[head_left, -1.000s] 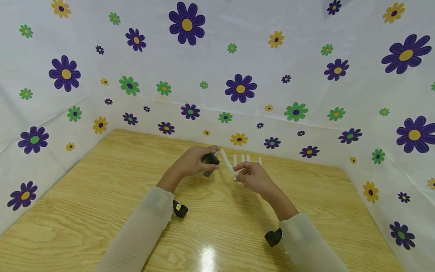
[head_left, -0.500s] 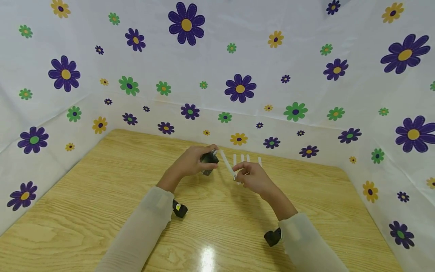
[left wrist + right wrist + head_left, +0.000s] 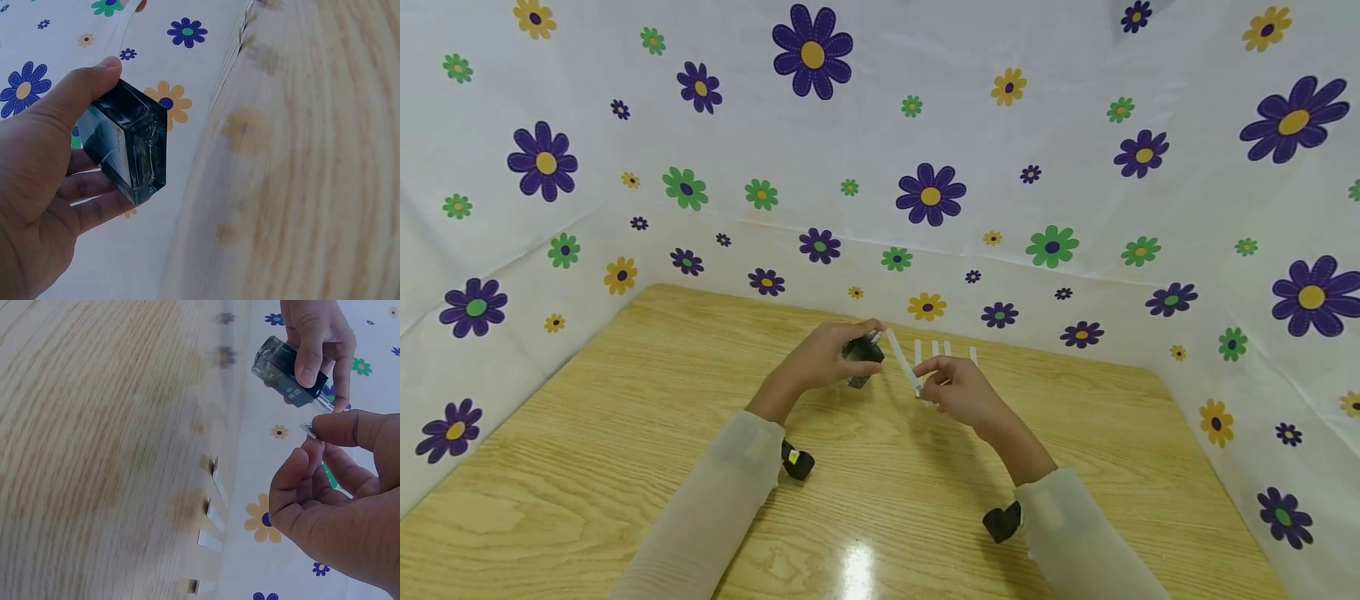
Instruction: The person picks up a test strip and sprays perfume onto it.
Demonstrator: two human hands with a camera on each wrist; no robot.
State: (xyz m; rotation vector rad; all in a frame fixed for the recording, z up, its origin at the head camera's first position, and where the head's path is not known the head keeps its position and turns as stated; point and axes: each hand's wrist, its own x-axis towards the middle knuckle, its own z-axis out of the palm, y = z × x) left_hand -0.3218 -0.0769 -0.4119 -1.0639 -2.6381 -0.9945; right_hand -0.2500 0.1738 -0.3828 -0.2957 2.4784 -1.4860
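My left hand (image 3: 820, 354) grips a dark, faceted glass perfume bottle (image 3: 134, 147), tilted and held off the table. One fingertip is at its silver spray nozzle (image 3: 325, 403), which faces my right hand. My right hand (image 3: 966, 392) pinches the near end of a slim white paper test strip (image 3: 901, 360) between thumb and fingers. The strip slants up toward the nozzle, its far end close to it; whether they touch I cannot tell. In the right wrist view, small dark marking shows on the strip's pinched end, and pale lettering on the bottle.
Several more white strips (image 3: 936, 348) lie roughly side by side at the back of the wood-grain table (image 3: 865, 483), just beyond my right hand. A flower-printed white cloth (image 3: 850, 142) rises behind the table and along both sides.
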